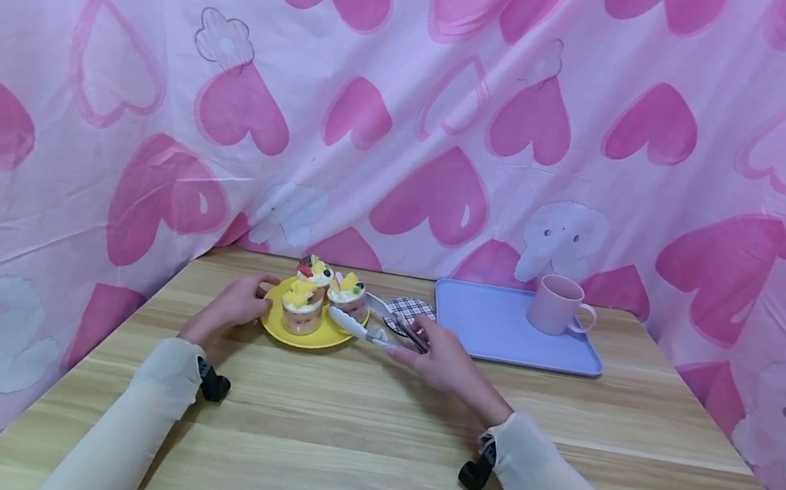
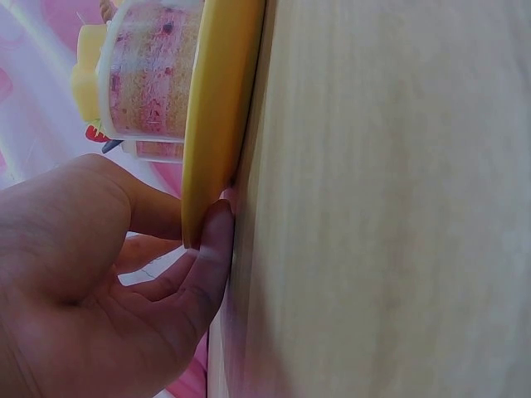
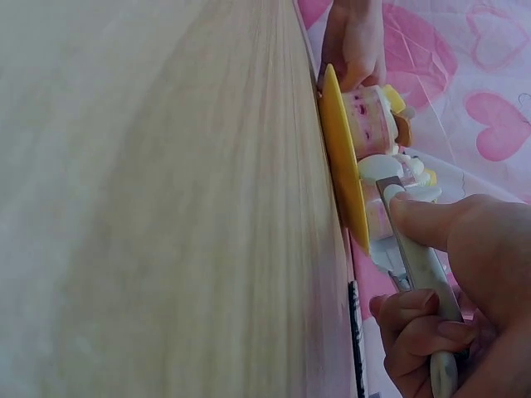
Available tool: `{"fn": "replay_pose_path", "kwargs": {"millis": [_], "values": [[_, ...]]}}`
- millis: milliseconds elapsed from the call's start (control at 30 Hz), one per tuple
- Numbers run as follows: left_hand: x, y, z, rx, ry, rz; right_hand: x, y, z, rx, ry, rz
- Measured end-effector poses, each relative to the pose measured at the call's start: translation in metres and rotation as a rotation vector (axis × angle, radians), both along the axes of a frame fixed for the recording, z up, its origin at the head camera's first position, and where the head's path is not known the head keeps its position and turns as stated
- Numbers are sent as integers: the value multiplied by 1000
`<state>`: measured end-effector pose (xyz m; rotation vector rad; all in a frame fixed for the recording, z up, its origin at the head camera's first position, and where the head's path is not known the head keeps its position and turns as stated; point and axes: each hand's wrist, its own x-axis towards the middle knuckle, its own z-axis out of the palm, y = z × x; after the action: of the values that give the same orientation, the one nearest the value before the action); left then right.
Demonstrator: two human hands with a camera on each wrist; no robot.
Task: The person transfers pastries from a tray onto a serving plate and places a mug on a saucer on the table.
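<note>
A yellow plate (image 1: 302, 341) carries three clear dessert cups with cream and fruit on top: a front cup (image 1: 300, 320), a back cup (image 1: 321, 276) and a right cup (image 1: 349, 298). My left hand (image 1: 239, 302) pinches the plate's left rim, thumb above and fingers beneath in the left wrist view. In my right hand (image 1: 449, 358) I grip a pair of tongs (image 1: 377, 338). The spread tips of the tongs reach over the plate's right side, one on either side of the right cup. I cannot tell whether they press on it.
Right of the tongs lies a round checkered mat (image 1: 409, 308), partly behind them. A blue tray (image 1: 490, 347) stands at the back right, with a pink mug (image 1: 552, 305) on its right part. A pink heart-patterned cloth (image 1: 431, 193) hangs behind the wooden table (image 1: 341, 441).
</note>
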<state>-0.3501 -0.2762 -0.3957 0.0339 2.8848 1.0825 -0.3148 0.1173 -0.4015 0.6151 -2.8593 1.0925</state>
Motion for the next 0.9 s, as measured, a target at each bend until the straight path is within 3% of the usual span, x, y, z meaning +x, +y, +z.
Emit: {"fn": "replay_pose_path", "kwargs": {"millis": [900], "values": [[-1,3,-2,-4,11,9,-7,-6,-3,-45,31,22]]}}
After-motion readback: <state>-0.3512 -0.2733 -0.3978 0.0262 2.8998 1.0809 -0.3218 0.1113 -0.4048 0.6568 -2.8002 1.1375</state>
